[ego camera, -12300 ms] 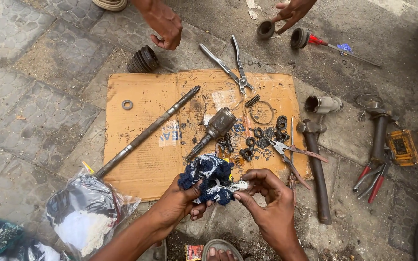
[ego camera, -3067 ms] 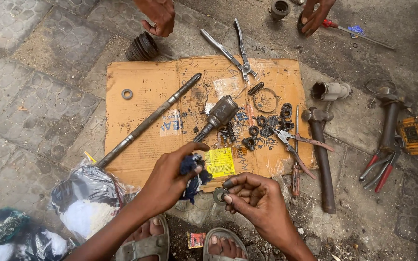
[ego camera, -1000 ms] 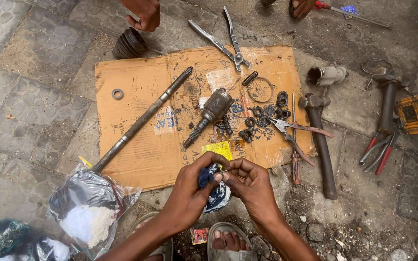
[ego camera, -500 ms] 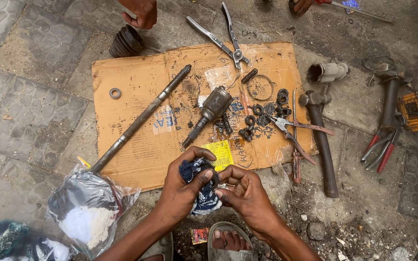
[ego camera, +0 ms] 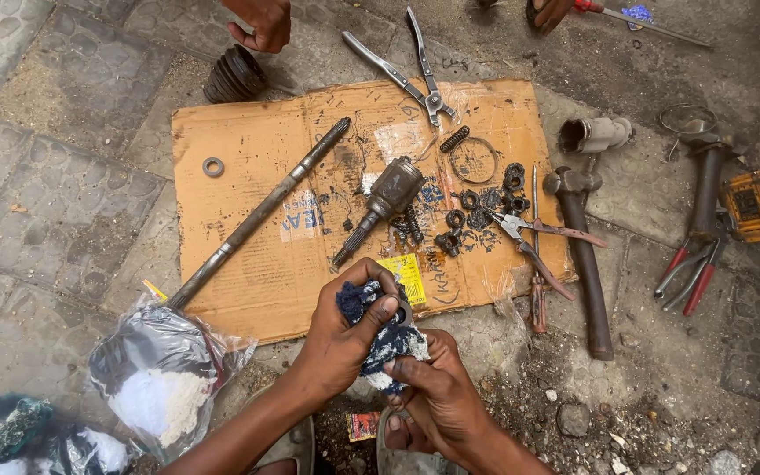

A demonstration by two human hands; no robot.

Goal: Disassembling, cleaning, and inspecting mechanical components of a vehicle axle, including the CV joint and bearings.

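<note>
1. Gripping a dark blue and white rag (ego camera: 386, 339), the left hand (ego camera: 338, 339) has closed tighter over it than half a second ago, its thumb now pressing down on the top of the cloth
2. Beneath it, the right hand (ego camera: 433, 387) pinches the rag's lower end with its fingers curled in; a small dark round part (ego camera: 404, 311) shows between cloth and thumb, and how it is held cannot be told
3. Both hands have stayed at the near edge of the cardboard sheet (ego camera: 248, 149), so the wiping of that part looks to be going on rather than finished
4. A small yellow label (ego camera: 408, 274), rectangular, lies on the cardboard just beyond the hands
5. A crumpled clear plastic bag (ego camera: 156, 374) with white stuff inside sits at the near left, over the end of the long steel shaft (ego camera: 257, 211)
6. A yellow boxy item (ego camera: 756, 204) rests at the far right, beside red-handled pliers (ego camera: 692, 273)
</note>
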